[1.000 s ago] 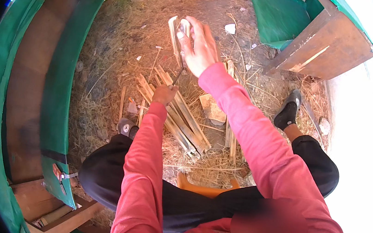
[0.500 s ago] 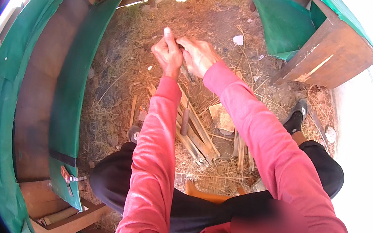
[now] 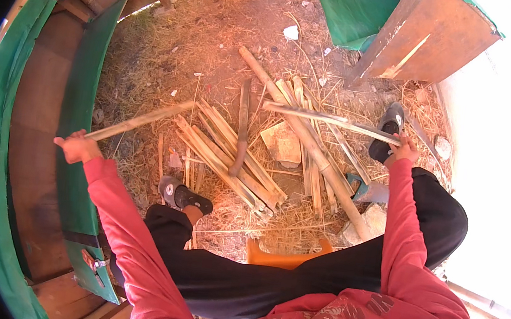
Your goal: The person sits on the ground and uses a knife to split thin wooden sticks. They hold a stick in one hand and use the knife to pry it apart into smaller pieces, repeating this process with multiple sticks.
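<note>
At the left, my left hand [image 3: 80, 147] grips the end of a split bamboo strip [image 3: 142, 121] that points toward the middle. Out to the right, my right hand [image 3: 405, 150] is closed on the end of another bamboo strip [image 3: 330, 121], which reaches leftward over a long bamboo pole [image 3: 309, 139]. The two strips are apart. Below and between them, a machete [image 3: 243, 116] with a wooden handle lies across a pile of split bamboo strips [image 3: 253, 175]. More strips [image 3: 314, 183] lie beside the pole.
A flat wooden block [image 3: 283, 142] sits between the strip piles. A tool with a teal handle [image 3: 357, 186] lies near my right knee, by a pale stone [image 3: 368, 221]. An orange stool [image 3: 288, 259] is under me. Green-covered boards [image 3: 85, 119] stand left; a wooden cabinet [image 3: 426, 40] stands far right.
My hands, close together before, have spread wide apart, each with a bamboo strip. The long pole and more of the ground pile now show between my arms.
</note>
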Action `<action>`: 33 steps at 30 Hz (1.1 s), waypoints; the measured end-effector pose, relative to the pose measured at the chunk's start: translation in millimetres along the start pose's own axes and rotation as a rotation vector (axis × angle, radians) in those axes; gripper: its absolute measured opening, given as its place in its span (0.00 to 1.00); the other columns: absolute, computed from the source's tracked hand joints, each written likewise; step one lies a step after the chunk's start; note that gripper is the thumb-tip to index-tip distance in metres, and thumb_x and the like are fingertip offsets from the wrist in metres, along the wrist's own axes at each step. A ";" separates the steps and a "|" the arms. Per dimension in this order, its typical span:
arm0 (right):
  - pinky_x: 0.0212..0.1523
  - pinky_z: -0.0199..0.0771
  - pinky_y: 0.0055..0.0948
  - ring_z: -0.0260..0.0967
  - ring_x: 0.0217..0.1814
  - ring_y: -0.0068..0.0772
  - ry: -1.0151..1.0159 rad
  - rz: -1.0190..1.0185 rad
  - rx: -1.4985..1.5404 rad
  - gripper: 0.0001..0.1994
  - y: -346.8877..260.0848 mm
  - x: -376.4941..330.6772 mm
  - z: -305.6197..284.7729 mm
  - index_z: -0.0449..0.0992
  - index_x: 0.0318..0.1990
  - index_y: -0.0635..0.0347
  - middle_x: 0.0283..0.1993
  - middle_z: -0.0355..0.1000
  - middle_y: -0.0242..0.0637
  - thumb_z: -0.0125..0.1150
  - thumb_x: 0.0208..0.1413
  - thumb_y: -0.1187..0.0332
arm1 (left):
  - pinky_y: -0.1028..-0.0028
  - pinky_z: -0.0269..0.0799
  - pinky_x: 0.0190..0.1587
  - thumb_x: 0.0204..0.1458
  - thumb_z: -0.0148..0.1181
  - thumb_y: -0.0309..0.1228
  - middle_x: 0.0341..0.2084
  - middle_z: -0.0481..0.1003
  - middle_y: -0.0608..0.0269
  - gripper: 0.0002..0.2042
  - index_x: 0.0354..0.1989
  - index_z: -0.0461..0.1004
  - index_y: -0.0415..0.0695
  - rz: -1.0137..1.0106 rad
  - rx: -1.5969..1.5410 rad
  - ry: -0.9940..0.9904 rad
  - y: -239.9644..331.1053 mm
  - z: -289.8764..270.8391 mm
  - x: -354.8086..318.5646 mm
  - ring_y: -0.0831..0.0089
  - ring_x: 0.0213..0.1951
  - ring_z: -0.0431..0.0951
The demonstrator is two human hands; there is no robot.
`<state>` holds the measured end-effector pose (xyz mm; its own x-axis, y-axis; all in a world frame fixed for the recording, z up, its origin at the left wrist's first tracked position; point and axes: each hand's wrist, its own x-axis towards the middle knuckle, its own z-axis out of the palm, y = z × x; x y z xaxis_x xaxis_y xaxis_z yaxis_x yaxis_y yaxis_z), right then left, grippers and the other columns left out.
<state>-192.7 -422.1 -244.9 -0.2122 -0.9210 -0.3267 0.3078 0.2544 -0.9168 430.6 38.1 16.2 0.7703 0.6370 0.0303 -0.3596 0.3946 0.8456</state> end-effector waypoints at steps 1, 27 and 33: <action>0.45 0.81 0.45 0.75 0.46 0.47 0.005 0.018 -0.009 0.13 0.4 3.7 -7.9 0.69 0.51 0.68 0.46 0.74 0.50 0.55 0.62 0.72 | 0.62 0.71 0.24 0.61 0.54 0.42 0.12 0.63 0.58 0.25 0.15 0.61 0.39 0.036 -0.015 -0.009 15.0 7.6 -2.6 0.62 0.18 0.68; 0.28 0.73 0.26 0.70 0.28 0.26 -1.018 0.222 -0.453 0.27 -16.5 -178.8 105.3 0.62 0.64 0.64 0.30 0.71 0.35 0.60 0.60 0.65 | 0.66 0.68 0.51 0.53 0.60 0.28 0.39 0.73 0.56 0.06 0.29 0.72 0.40 -0.021 0.143 -1.422 -2.6 -192.9 -484.5 0.65 0.47 0.71; 0.18 0.67 0.24 0.63 0.18 0.22 -0.916 -0.103 0.108 0.18 -146.4 -211.2 134.5 0.64 0.63 0.56 0.26 0.68 0.34 0.45 0.68 0.66 | 0.69 0.72 0.48 0.56 0.59 0.26 0.34 0.79 0.60 0.05 0.39 0.76 0.41 -0.084 0.434 -1.339 22.3 -191.9 -395.5 0.69 0.40 0.77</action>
<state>-68.1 -304.5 -10.8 0.5584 -0.8228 0.1060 0.4226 0.1721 -0.8898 16.9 -77.9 -79.2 0.7796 -0.5779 0.2411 -0.2883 0.0105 0.9575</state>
